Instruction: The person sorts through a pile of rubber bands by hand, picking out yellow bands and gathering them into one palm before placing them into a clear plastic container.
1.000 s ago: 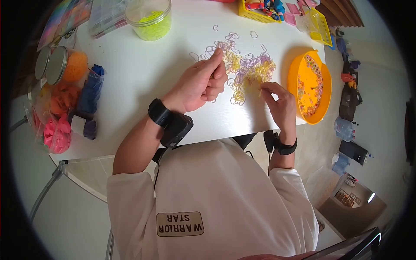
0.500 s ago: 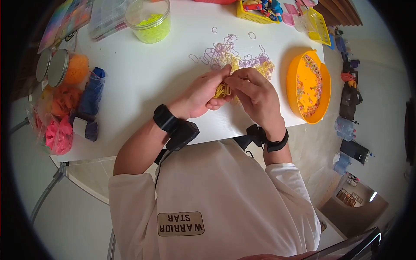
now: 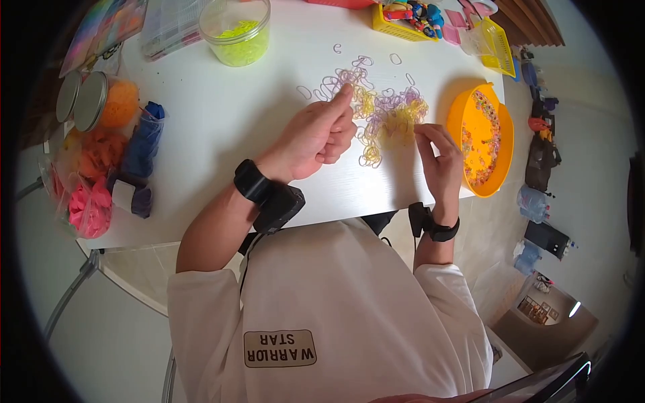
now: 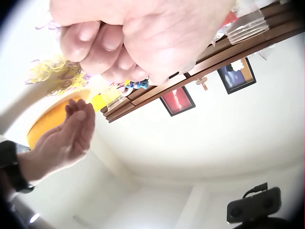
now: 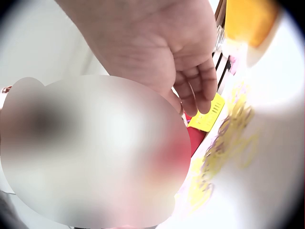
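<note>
On the white table lies a loose pile of small yellow and purple rubber bands. My left hand is at the pile's left side, thumb extended and fingers curled into the palm over the yellow rubber bands, which the curled fingers now hide. My right hand hovers at the near right edge of the pile. In the right wrist view, the fingers of that hand hang loosely bent, and no band shows in them.
An orange tray with small colourful beads stands at the right edge. A clear tub of lime-green pieces is at the back. Jars and bags of coloured material, among them a blue bag, line the left side. A yellow basket stands at the back right.
Half a second ago my right hand was at my left palm, where yellow rubber bands showed. It has since moved right, back beside the pile, and the left fingers have curled closed.
</note>
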A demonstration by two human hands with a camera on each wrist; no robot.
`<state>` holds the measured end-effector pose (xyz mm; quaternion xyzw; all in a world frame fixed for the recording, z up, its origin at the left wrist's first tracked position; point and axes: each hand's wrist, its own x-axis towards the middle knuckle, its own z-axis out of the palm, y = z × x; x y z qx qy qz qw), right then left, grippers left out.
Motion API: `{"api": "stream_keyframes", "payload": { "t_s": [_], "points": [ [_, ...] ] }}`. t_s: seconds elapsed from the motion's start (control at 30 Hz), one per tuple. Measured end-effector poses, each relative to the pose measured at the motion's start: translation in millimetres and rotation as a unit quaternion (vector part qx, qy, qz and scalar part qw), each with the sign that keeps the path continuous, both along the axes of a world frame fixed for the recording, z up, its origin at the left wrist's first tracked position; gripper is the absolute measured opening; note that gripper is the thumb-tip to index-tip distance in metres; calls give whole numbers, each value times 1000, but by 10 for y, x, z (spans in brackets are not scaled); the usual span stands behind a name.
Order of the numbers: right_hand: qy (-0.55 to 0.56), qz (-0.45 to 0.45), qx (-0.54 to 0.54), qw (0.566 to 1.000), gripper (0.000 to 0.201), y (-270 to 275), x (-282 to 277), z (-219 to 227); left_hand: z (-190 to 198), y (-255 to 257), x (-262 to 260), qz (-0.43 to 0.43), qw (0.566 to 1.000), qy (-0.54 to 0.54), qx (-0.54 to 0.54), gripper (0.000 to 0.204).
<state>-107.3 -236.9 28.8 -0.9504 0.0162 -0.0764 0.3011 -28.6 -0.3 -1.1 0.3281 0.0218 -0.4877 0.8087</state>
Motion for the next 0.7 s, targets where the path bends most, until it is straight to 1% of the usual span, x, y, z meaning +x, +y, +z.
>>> {"api": "stream_keyframes", "payload": {
  "t_s": [0.03, 0.13, 0.17, 0.27, 0.37, 0.43, 0.53, 0.63, 0.7],
  "points": [
    [10, -13, 17, 1000, 15, -27, -35, -41, -19, 5, 5, 1, 1000, 8, -8, 53],
    [59, 0, 0, 998, 15, -32, -96, -65, -60, 18, 36, 7, 999, 25, -25, 54],
    [55, 1, 5, 998, 15, -16, -105, -103, -41, 20, 35, 12, 999, 26, -23, 54],
    [15, 42, -42, 998, 16, 54, -78, -182, -24, 18, 17, 19, 999, 28, -20, 55],
    [34, 38, -56, 997, 16, 113, -35, -222, -17, 8, -4, 20, 999, 27, -21, 55],
    [28, 54, -51, 997, 14, 103, -16, -265, -10, 6, -15, 23, 999, 30, -20, 55],
    [46, 37, -20, 998, 13, 136, -5, -227, -15, 3, -17, 25, 999, 34, -18, 55],
    [74, 25, -33, 996, 13, 127, -9, -194, -43, 7, 10, 23, 999, 31, -18, 55],
    [57, 27, -36, 997, 13, 128, -4, -207, -51, 16, 19, 22, 999, 30, -25, 55]
  ]
}}
